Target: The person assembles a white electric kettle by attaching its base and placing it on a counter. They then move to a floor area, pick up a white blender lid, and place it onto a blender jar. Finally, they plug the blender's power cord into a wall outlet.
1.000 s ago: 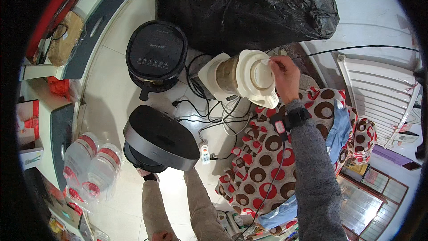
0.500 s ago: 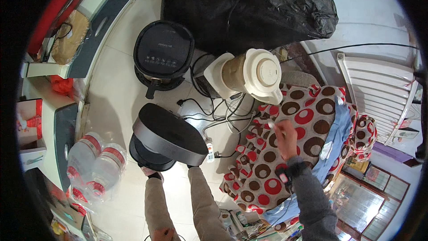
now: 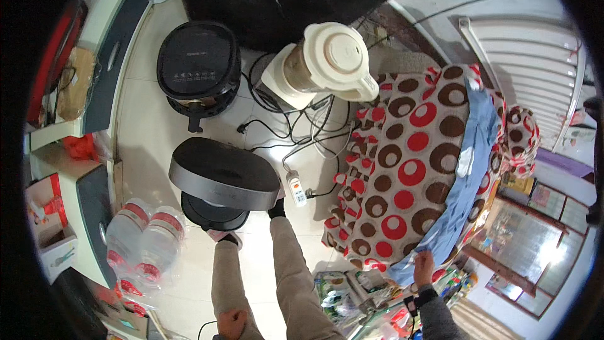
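Observation:
My right hand [image 3: 424, 269], at the lower right, is by the edge of a light blue cloth [image 3: 454, 208] on the seat, next to a brown-and-red dotted cover [image 3: 402, 170]. Its fingers look drawn together; what they hold, if anything, is too small to tell. A dark band with a small device circles that wrist. My left hand [image 3: 233, 323] rests curled on my thigh at the bottom, with nothing visible in it. Ahead of my feet stands a dark grey, oval-topped object [image 3: 223, 173] on a black round base [image 3: 211, 214].
A black air fryer [image 3: 198, 66] and a cream blender [image 3: 336, 60] stand on the floor, with tangled cords and a white power strip [image 3: 297, 189] near them. Bagged clear plastic jars [image 3: 151, 239] sit at left by the cabinets. A large black bag [image 3: 283, 0] lies behind.
My right hand has moved down from above the dotted cover to the blue cloth's lower edge. A small white bit showed at its fingertips before. The view has shifted; my left hand stays on my thigh.

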Action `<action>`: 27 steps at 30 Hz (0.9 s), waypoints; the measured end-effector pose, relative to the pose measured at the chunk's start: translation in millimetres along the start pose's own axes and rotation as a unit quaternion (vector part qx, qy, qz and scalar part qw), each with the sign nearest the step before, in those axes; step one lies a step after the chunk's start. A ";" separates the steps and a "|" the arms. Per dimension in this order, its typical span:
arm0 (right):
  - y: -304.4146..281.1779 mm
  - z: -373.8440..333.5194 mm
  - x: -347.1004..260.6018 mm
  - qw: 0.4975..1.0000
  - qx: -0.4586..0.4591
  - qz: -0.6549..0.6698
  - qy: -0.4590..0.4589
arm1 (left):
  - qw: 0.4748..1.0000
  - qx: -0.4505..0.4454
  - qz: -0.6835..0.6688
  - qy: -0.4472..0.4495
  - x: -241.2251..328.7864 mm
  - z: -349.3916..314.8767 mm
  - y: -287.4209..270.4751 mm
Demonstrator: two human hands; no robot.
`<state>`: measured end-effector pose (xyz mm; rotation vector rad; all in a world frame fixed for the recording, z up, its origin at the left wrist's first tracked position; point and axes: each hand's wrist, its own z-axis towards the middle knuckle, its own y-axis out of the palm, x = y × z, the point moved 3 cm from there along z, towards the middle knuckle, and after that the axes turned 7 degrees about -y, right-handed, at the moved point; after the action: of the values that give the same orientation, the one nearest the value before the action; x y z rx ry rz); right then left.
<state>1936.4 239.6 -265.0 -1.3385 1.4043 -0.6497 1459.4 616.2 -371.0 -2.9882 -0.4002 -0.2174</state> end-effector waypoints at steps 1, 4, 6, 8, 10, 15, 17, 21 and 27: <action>2.2 2.8 -3.6 1.000 0.001 -0.030 0.003 | 1.000 -0.010 -0.011 -0.026 1.2 -1.3 -2.6; 3.8 2.4 -11.0 0.999 0.010 -0.034 -0.041 | 0.998 0.015 0.045 0.038 4.9 -1.1 -9.7; 4.2 5.8 -17.7 0.996 0.007 -0.050 -0.075 | 0.986 0.039 0.132 0.097 6.7 0.7 -16.5; 3.6 5.0 -16.5 0.994 0.016 -0.050 -0.096 | 0.989 0.026 0.112 0.094 19.9 -3.5 -18.8; 17.4 11.5 -12.5 0.994 0.010 -0.052 -0.100 | 0.988 0.014 0.138 0.073 20.8 -7.0 -21.2; 17.5 10.1 -17.9 0.994 0.016 -0.041 -0.105 | 0.978 0.024 0.179 0.108 19.3 -11.3 -12.6; 17.2 11.1 -17.4 0.989 0.024 -0.055 -0.133 | 0.982 0.025 0.160 0.098 8.8 -11.2 -6.2; 16.2 8.1 -13.2 0.989 0.004 -0.055 -0.140 | 0.988 0.010 0.125 0.088 -14.7 -8.4 9.5; 19.1 2.3 -6.6 0.997 -0.031 0.034 -0.055 | 0.984 0.020 0.164 0.064 -27.2 -23.4 37.5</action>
<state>1930.3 250.8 -280.8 -1.3482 1.3844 -0.4828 1440.6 570.3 -355.9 -2.9201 0.1009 -0.3605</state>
